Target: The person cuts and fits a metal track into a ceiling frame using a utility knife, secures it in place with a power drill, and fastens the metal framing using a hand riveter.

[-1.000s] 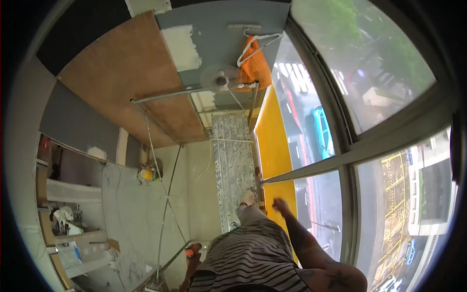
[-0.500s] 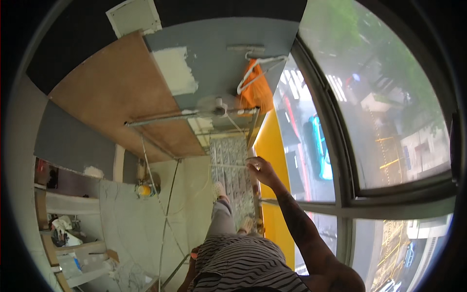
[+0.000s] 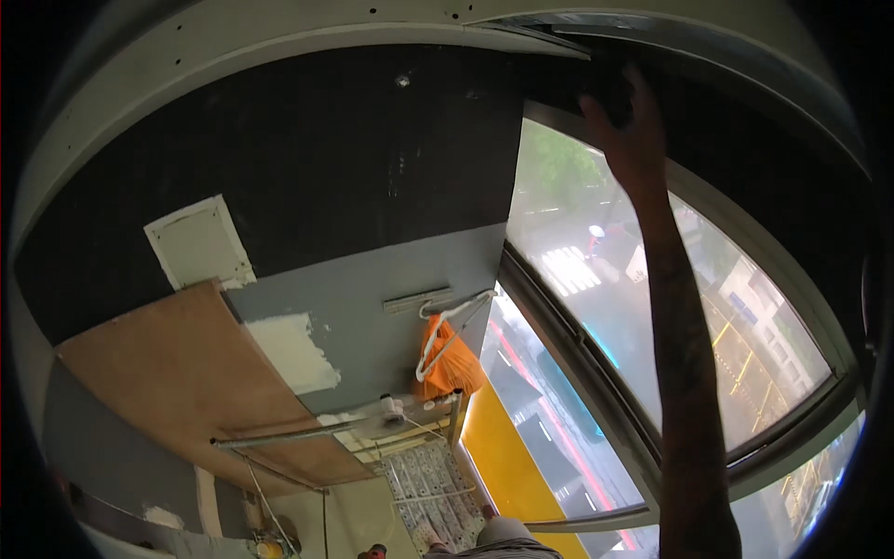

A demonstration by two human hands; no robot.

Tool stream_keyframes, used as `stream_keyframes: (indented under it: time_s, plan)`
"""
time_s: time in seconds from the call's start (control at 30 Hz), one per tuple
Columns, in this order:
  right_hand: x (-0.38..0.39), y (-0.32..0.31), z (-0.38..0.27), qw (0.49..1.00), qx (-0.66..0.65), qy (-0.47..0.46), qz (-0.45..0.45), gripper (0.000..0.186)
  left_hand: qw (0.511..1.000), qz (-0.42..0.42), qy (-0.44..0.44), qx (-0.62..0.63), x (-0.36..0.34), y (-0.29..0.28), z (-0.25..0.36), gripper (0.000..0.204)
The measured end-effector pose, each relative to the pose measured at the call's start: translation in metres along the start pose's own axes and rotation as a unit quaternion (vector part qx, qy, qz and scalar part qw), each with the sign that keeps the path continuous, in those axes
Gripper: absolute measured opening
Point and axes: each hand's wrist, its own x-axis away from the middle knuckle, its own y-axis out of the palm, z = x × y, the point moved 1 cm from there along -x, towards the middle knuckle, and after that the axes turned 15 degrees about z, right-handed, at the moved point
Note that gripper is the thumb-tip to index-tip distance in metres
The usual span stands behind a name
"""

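The fingers of the right hand [image 3: 637, 140] are spread, the thumb well apart; if they hold or touch something at the dark band [image 3: 745, 140] above the window's [image 3: 577, 205] upper edge, I cannot tell. The left hand [image 3: 374, 552] barely shows, its grip unclear. Near the grey wall's [image 3: 363, 270] right edge hangs an orange bag [image 3: 451, 361].

Wall [image 3: 326, 168]: black above, grey below, ragged cream patch [image 3: 293, 354]
Board [image 3: 186, 373]: brown, flat against the wall's lower left
Windows [image 3: 582, 224]: right side, overlooking a street [image 3: 577, 419]
Floor [image 3: 354, 508]: pale
Light: daylight, brightest at the windows
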Motion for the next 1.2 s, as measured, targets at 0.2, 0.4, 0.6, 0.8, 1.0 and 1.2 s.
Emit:
stream_keyframes:
  time_s: [0.2,0.4,0.6,0.8,1.0,1.2]
  plan:
    - [-0.038,0.091,0.059,0.992,-0.031,-0.115,-0.044,0.078,0.987,0.035,0.063,0.146,-0.025,-0.041,0.106,0.041]
    - [-0.054,0.118,0.082,0.989,-0.011,-0.141,-0.045,0.062,0.936,0.037,0.156,0.313,-0.023,-0.053,0.213,0.044]
    - [-0.061,0.125,0.063,0.983,0.106,-0.026,-0.147,0.059,0.761,-0.02,0.158,0.629,-0.022,-0.036,0.323,0.047]
    - [-0.064,0.136,0.091,0.981,0.113,-0.147,-0.05,0.065,0.539,-0.155,0.285,0.778,-0.057,0.005,0.411,0.046]
    - [-0.05,0.143,0.085,0.972,0.108,-0.205,-0.03,0.058,0.677,-0.205,0.369,0.603,-0.056,-0.005,0.475,0.046]
    - [-0.065,0.123,0.061,0.983,0.061,-0.137,-0.101,0.057,0.688,-0.081,0.403,0.597,-0.071,0.012,0.491,0.05]
